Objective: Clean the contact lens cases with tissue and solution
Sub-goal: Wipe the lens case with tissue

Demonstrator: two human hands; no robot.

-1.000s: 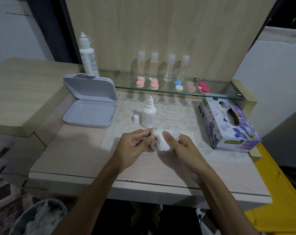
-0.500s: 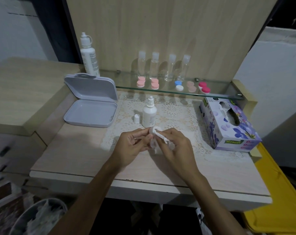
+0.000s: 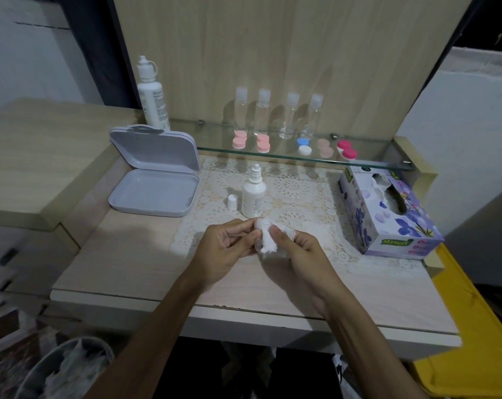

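Both my hands meet over the lace mat [image 3: 301, 197] at the table's middle. My right hand [image 3: 301, 254] holds a crumpled white tissue [image 3: 267, 241], with its thumb pressing into the wad. My left hand [image 3: 229, 249] pinches a small pale lens case [image 3: 257, 246] that the tissue mostly wraps and hides. The small solution bottle [image 3: 253, 194] stands uncapped just behind my hands, its white cap [image 3: 231, 202] beside it. Several more lens cases, pink [image 3: 239, 140], blue and white [image 3: 303, 146] and red [image 3: 347, 149], lie on the glass shelf [image 3: 373, 164].
An open grey box [image 3: 154, 191] lies at the left. A tissue box [image 3: 388, 214] stands at the right. A tall solution bottle [image 3: 152, 96] and several clear bottles [image 3: 275, 113] line the shelf. A bin of used tissues [image 3: 68, 367] sits below left.
The tissue wad has been twisted and squeezed tighter between my hands. My right thumb has shifted on it. Both hands stay in the same spot.
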